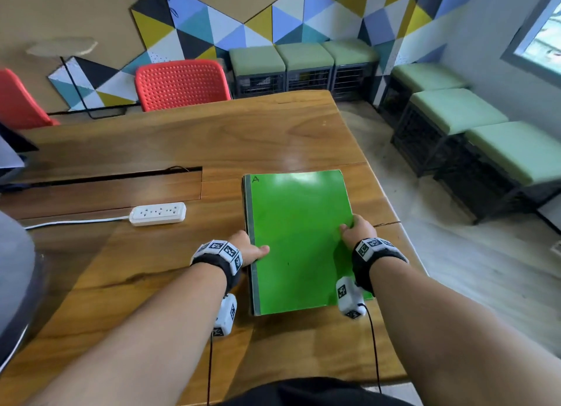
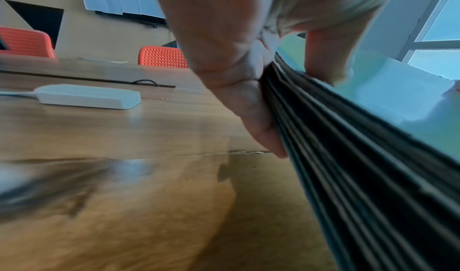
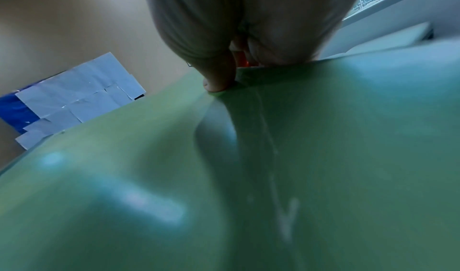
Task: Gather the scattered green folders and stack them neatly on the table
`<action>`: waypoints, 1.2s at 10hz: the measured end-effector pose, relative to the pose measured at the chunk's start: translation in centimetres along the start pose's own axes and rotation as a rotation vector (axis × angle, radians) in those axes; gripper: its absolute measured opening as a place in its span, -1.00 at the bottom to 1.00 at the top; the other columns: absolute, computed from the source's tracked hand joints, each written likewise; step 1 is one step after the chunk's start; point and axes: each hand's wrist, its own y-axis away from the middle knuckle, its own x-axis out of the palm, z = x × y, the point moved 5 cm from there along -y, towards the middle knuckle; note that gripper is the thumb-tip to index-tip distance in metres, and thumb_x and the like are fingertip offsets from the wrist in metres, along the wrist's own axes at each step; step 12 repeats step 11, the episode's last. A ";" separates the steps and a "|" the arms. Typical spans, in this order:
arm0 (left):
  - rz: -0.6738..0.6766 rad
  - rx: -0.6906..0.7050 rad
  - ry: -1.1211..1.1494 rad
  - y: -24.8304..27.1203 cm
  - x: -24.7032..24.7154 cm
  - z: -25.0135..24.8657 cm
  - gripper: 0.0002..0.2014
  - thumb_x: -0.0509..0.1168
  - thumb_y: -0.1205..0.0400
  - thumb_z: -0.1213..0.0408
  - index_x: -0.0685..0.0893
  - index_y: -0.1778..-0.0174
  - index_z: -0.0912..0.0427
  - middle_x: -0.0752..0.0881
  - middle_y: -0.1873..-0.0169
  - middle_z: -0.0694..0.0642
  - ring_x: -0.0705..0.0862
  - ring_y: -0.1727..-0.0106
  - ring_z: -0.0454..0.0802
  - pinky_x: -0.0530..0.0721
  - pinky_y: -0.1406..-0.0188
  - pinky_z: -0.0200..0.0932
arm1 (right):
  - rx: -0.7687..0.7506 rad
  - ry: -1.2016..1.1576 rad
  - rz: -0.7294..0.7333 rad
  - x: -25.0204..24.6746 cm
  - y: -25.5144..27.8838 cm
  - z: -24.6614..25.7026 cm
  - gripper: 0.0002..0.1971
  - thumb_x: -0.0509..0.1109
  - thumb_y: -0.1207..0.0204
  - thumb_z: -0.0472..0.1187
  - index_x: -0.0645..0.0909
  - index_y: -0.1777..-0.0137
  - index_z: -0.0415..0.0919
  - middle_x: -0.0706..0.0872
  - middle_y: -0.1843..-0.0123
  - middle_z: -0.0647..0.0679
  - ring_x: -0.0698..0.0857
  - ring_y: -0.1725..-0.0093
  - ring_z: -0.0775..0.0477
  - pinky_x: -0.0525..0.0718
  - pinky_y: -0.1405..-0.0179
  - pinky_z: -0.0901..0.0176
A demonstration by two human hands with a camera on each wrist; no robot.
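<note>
Stack of glossy green card folders (image 1: 299,238) lay near right edge of brown wooden table (image 1: 188,138). Left hand (image 1: 247,249) clamped spine edge, thumb on top; right hand (image 1: 356,231) gripped opposite edge. White power strip (image 1: 158,213) well left; bare tabletop beyond.

Bright green folders (image 1: 299,241), brown wooden table (image 1: 243,132), red perforated chair (image 1: 182,84).

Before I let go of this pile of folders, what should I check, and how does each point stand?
1. Left hand has a grip on the pile's spine side: ok.
2. Right hand has a grip on the opposite side: ok.
3. Folders squared into one pile: ok from the head view.
4. Pile flat on the table: cannot tell.
5. Power strip apart from the pile: ok.
6. No stray folders left: cannot tell.
</note>
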 end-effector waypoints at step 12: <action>0.019 -0.081 -0.123 -4.2 3.1 -10.7 -0.40 0.22 -0.62 -0.08 0.49 -0.42 0.33 0.66 -0.19 0.22 0.64 -0.12 0.19 0.51 0.05 -0.13 | 0.001 0.206 0.102 -1.5 -9.0 -4.3 -0.33 0.33 -0.49 -0.32 0.18 -0.59 -0.18 0.28 -0.57 -0.23 0.40 -0.49 -0.33 0.45 -0.48 -0.21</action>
